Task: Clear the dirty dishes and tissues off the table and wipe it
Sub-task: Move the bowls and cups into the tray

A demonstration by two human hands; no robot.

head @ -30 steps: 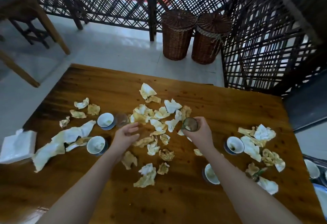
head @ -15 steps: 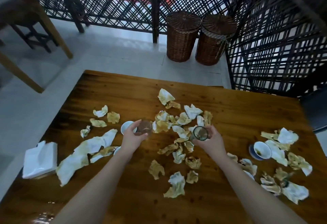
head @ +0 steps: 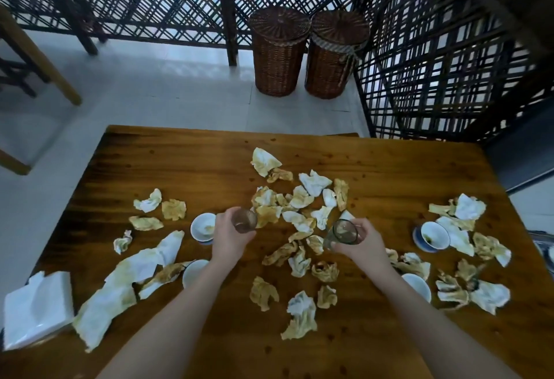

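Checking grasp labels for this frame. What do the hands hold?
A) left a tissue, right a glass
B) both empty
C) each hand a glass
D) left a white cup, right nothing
C: the left hand grips a brownish glass and the right hand grips a clear glass, with fingers curled round each.

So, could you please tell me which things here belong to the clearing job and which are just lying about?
Job: brown glass in left hand, clear glass in right hand, white cups, stained tissues, table.
Lying about: two wicker baskets, wooden chair, lattice screen.
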